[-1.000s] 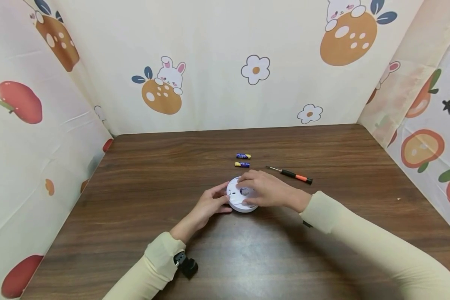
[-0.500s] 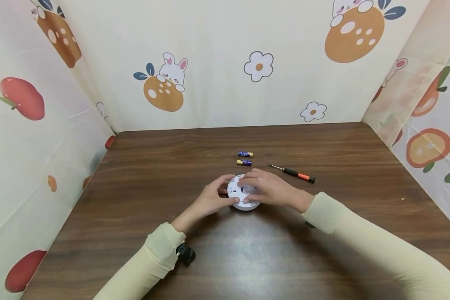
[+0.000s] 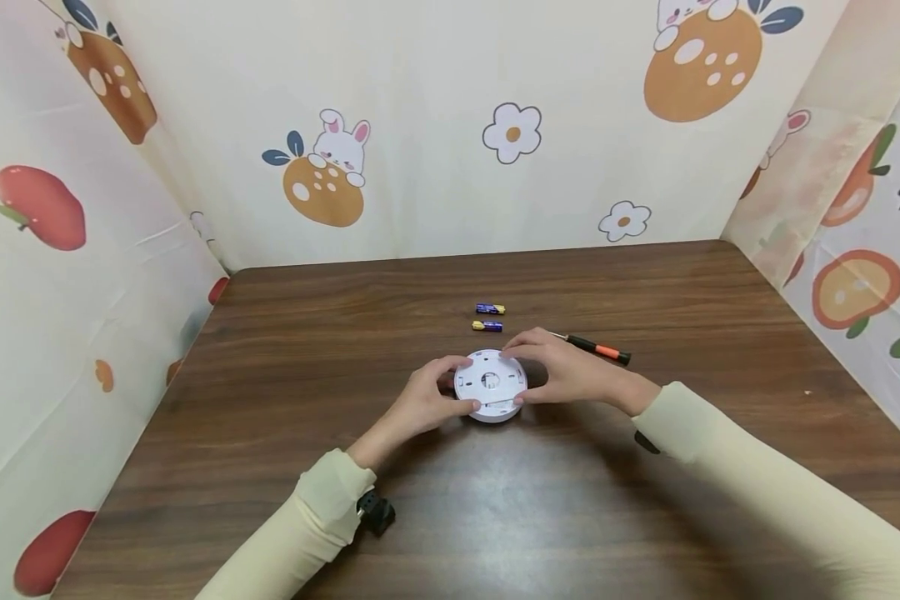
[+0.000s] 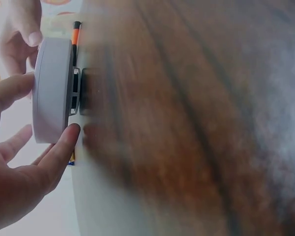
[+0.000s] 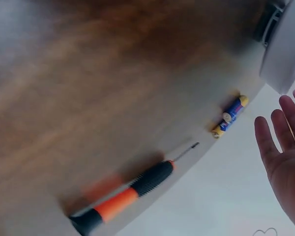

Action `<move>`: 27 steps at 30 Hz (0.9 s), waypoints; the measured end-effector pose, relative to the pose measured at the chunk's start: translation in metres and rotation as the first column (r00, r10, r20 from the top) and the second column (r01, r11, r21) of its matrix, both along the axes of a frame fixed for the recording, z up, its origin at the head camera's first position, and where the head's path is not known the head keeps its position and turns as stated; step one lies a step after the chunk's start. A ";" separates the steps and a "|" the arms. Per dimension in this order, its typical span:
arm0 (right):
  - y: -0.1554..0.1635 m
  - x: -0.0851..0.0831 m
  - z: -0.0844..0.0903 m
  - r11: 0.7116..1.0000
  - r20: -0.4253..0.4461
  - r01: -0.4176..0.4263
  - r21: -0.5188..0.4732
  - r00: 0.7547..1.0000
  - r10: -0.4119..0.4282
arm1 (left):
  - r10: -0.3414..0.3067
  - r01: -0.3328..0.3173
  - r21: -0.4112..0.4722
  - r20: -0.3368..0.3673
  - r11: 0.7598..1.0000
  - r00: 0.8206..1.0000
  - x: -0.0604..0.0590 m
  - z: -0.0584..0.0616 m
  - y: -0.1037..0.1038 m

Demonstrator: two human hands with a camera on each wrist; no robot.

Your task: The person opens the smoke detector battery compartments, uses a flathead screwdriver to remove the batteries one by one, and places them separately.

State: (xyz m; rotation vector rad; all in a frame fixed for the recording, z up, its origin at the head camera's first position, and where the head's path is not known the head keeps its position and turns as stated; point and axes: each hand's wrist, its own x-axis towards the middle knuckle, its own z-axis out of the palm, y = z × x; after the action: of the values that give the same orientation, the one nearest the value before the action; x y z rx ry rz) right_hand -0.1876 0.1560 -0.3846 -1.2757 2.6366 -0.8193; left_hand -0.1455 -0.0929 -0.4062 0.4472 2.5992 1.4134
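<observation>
A round white smoke detector (image 3: 491, 385) lies back side up, close over the table, its slotted mounting plate with a round centre hole showing. In the head view my left hand (image 3: 423, 396) grips its left rim between thumb and fingers. Opposite, my right hand (image 3: 566, 371) holds the right rim, thumb at the front and fingers at the back. The left wrist view shows the detector (image 4: 53, 91) edge-on with its vented dome toward the tabletop. In the right wrist view the right hand's fingers (image 5: 287, 129) are at the detector's edge (image 5: 285, 54).
Two blue-and-yellow batteries, a far one (image 3: 490, 309) and a near one (image 3: 487, 327), lie behind the detector. A screwdriver (image 3: 600, 348) with a black and orange handle lies behind the right hand, its shaft partly hidden. Printed cloth (image 3: 435, 167) borders the wooden table (image 3: 307, 333).
My right hand has moved from over the plate out to the detector's right rim, uncovering the plate. The left thumb has shifted to the front edge. Batteries and screwdriver stay put.
</observation>
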 end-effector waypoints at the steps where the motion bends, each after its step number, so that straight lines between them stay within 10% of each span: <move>1: 0.001 0.000 0.000 1.000 0.012 0.003 0.003 1.000 -0.003 | 0.003 -0.003 0.003 0.001 1.000 1.000 0.000 0.000 0.000; 15: 0.003 -0.001 -0.010 0.997 0.188 0.074 -0.026 0.980 -0.068 | 0.034 -0.034 -0.028 0.026 0.999 0.999 0.000 0.004 0.002; 27: 0.002 -0.002 -0.010 0.999 0.172 0.048 -0.016 0.984 -0.044 | 0.011 -0.015 0.040 0.095 0.999 0.995 -0.001 0.006 0.000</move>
State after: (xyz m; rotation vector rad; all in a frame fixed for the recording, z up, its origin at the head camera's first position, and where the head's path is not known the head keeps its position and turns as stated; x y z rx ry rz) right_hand -0.1891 0.1579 -0.3948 -1.0981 2.5363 -0.9209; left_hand -0.1465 -0.0924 -0.3998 0.3601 2.5072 1.4570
